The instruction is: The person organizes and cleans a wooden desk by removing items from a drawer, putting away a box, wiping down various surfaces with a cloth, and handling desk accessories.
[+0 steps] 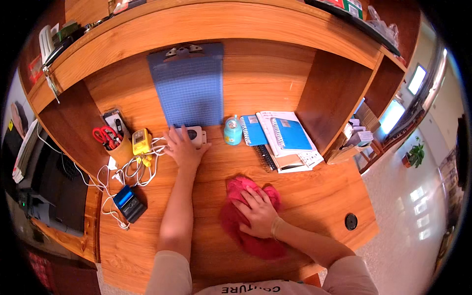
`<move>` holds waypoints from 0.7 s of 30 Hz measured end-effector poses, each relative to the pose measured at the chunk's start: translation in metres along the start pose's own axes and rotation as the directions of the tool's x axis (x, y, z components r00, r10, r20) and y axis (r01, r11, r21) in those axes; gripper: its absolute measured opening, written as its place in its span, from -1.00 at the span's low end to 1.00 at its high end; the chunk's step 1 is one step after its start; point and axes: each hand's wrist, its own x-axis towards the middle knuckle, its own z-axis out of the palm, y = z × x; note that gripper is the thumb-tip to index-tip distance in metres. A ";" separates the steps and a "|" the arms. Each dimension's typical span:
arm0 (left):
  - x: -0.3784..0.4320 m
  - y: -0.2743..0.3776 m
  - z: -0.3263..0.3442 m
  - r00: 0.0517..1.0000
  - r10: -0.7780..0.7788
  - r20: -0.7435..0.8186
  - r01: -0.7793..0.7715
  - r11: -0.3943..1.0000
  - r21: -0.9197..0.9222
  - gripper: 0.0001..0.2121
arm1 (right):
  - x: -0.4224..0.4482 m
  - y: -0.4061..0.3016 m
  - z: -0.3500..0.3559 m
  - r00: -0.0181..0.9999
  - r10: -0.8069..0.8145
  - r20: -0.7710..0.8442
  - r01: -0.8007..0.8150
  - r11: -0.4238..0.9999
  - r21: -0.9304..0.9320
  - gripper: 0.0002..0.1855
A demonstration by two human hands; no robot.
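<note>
My right hand (258, 215) lies flat on a crumpled red cloth (258, 245), pressing it against the wooden desk top (320, 202). Folds of the cloth bulge around the fingertips. Farther back, my left hand (185, 151) spreads its fingers over a small white device (197, 133) with a dark round spot. The thumb reaches the device's right end and the fingers cover its left part; whether they grip it is hidden. Behind it, a blue clipboard (191, 88) with a grid leans on the back panel. A turquoise jar-like container (232, 132) stands to the right of the device.
Left: an orange pen cup (121, 152) with red-handled scissors (105, 136), a yellow handheld device (142, 142), tangled white cables (138, 173) and a blue-black box-shaped device (129, 204). Blue spiral notebooks (291, 134) and papers lie back right. A round black grommet (351, 221) sits near the right edge.
</note>
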 end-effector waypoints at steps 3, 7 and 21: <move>0.004 0.026 0.003 0.990 0.138 0.024 -0.132 0.978 -0.164 -0.10 | 0.023 0.004 0.005 0.994 0.110 0.003 -0.110 0.994 0.000 -0.25; 0.011 0.068 0.033 0.958 0.245 0.152 -0.086 0.746 -0.661 -0.21 | 0.051 0.007 0.015 0.971 0.238 0.013 -0.237 0.971 -0.014 -0.25; 0.000 -0.012 -0.009 0.942 -0.051 -0.332 -0.217 0.661 -0.718 -0.49 | 0.197 0.058 0.040 0.855 0.516 -0.041 -0.517 0.847 -0.122 -0.23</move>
